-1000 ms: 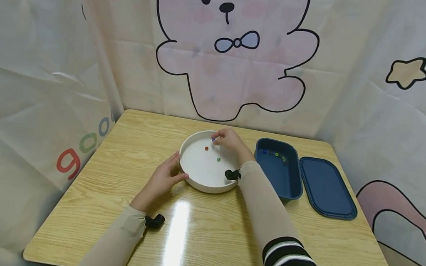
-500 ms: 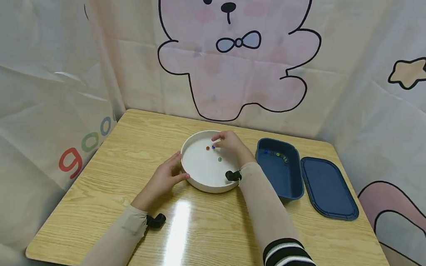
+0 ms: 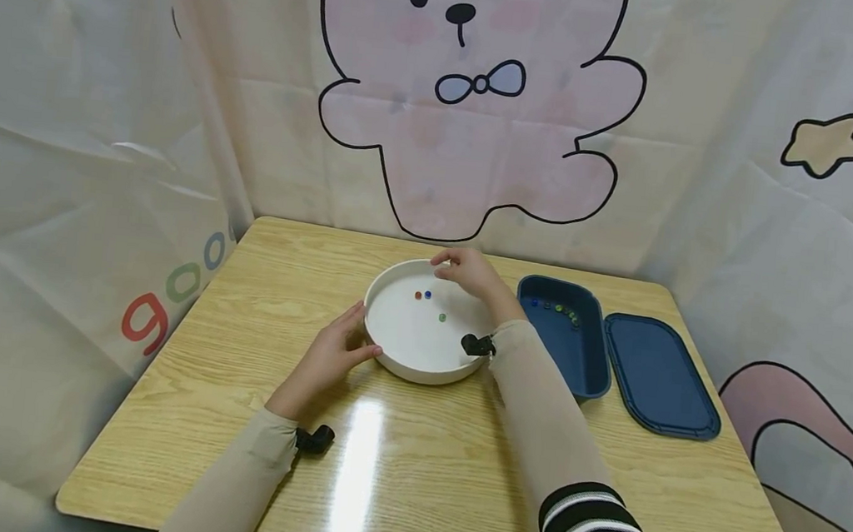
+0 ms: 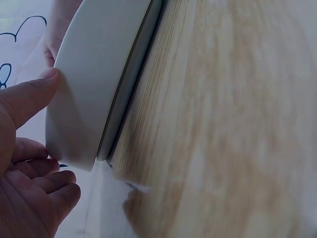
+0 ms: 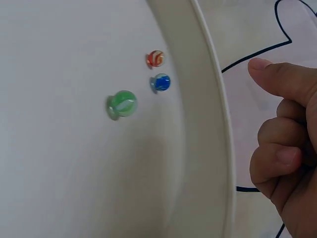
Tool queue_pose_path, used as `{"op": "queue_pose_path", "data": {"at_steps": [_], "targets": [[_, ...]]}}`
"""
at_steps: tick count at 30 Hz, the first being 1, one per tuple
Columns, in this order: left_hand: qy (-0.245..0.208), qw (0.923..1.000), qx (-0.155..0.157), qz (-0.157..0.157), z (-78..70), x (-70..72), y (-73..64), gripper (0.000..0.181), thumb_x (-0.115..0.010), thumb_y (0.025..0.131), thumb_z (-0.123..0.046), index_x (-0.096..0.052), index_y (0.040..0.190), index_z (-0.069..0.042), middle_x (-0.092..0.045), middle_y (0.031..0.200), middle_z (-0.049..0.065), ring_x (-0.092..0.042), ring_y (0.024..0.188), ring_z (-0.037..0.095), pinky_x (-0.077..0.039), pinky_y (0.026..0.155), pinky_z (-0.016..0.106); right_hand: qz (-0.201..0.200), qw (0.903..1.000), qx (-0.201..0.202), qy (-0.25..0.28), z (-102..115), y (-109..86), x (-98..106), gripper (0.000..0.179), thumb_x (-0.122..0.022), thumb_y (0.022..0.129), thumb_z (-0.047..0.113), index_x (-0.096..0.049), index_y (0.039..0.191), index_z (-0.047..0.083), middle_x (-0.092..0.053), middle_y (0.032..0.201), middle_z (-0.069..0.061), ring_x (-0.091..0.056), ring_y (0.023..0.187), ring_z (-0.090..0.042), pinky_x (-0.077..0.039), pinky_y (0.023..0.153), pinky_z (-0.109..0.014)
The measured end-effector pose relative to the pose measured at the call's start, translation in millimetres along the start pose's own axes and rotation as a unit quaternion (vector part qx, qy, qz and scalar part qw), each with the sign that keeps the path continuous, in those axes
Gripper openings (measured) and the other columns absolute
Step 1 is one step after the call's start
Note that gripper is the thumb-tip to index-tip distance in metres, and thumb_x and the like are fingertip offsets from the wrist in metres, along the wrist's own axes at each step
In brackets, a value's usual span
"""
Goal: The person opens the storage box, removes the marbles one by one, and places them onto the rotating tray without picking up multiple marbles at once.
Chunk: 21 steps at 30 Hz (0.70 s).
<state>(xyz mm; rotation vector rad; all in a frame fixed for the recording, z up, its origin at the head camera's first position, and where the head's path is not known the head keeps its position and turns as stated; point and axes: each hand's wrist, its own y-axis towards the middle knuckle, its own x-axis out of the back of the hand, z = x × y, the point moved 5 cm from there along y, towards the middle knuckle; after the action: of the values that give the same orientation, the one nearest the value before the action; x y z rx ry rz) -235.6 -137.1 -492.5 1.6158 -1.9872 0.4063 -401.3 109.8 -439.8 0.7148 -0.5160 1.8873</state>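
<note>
Resting against the outer wall of the white round dish [image 3: 400, 335], the left hand [image 3: 324, 358] stands with its thumb and fingers spread apart, the thumb towards the person and the fingers round the side. The right hand [image 3: 477, 275] is at the dish's far rim, fingers loosely curled, with a gap between the two foremost tips. Three marbles lie on the floor of the dish: a red-and-white marble [image 5: 156, 58], a blue marble [image 5: 162, 82] just beside it, and a green marble [image 5: 124, 103] a little nearer the person (its pale swirl shows clearly from the right wrist).

To the right of the dish stands the dark blue box [image 3: 586, 358], with a string of small marbles [image 3: 559, 308], blue to yellow-green, towards its far end. Its matching lid [image 3: 662, 376] lies flat just beside it on the wood-grain table [image 3: 447, 476]. Both forearms wear beige sleeves [image 3: 546, 409], and black-and-white stripes [image 3: 601, 530] show farther up the right arm. Behind hangs pale cloth [image 3: 712, 71] printed with a pink bear [image 3: 472, 161].
</note>
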Motion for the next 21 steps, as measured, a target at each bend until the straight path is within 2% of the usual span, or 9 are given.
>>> {"op": "queue_pose_path", "data": {"at_steps": [5,8,13,15,21], "targets": [[0.002,1.0,-0.002,0.001,-0.6,0.5,1.0,0.088,-0.077,0.092,-0.036,-0.032,0.16,-0.002,-0.025,0.168,0.016,-0.022,0.156,0.032,-0.024,0.126,0.051,-0.008,0.9999,0.011,0.006,6,-5.5,12,0.028,-0.071,0.099,0.02,-0.073,0.124,0.008,-0.049,0.086,-0.005,-0.043,0.08,-0.021,-0.037,0.067,-0.032],[0.0,1.0,-0.004,0.001,-1.5,0.7,0.9,0.087,-0.078,0.092,-0.035,-0.033,0.159,-0.002,-0.025,0.168,0.017,-0.022,0.156,0.032,-0.024,0.126,0.052,-0.013,0.9999,0.0,0.011,8,-10.5,18,0.025,-0.07,0.099,0.021,-0.074,0.123,0.013,-0.054,0.096,-0.006,-0.046,0.087,-0.023,-0.041,0.072,-0.034],[0.0,1.0,-0.005,0.003,-3.2,1.5,-0.1,0.088,-0.078,0.092,-0.036,-0.032,0.159,-0.002,-0.025,0.168,0.016,-0.022,0.156,0.033,-0.024,0.126,0.052,-0.021,0.9997,-0.008,0.002,7,-17.2,28,0.022,-0.068,0.101,0.026,-0.073,0.121,0.02,-0.051,0.096,-0.008,-0.045,0.088,-0.026,-0.041,0.071,-0.037],[-0.001,1.0,-0.007,0.003,-3.0,1.6,0.0,0.088,-0.078,0.092,-0.035,-0.032,0.159,-0.001,-0.025,0.168,0.016,-0.022,0.156,0.034,-0.024,0.126,0.053,-0.027,0.9996,-0.002,-0.003,7,-19.5,32,0.022,-0.068,0.101,0.027,-0.073,0.122,0.02,-0.047,0.086,-0.008,-0.043,0.078,-0.025,-0.037,0.063,-0.035],[-0.001,1.0,-0.01,0.0,-2.0,2.1,0.0,0.088,-0.079,0.092,-0.034,-0.033,0.159,-0.001,-0.026,0.167,0.018,-0.024,0.155,0.034,-0.025,0.125,0.053,-0.043,0.999,0.014,-0.005,6,-28.4,46,0.026,-0.068,0.101,0.026,-0.072,0.125,0.017,-0.046,0.073,-0.006,-0.04,0.064,-0.022,-0.036,0.056,-0.032]]}}
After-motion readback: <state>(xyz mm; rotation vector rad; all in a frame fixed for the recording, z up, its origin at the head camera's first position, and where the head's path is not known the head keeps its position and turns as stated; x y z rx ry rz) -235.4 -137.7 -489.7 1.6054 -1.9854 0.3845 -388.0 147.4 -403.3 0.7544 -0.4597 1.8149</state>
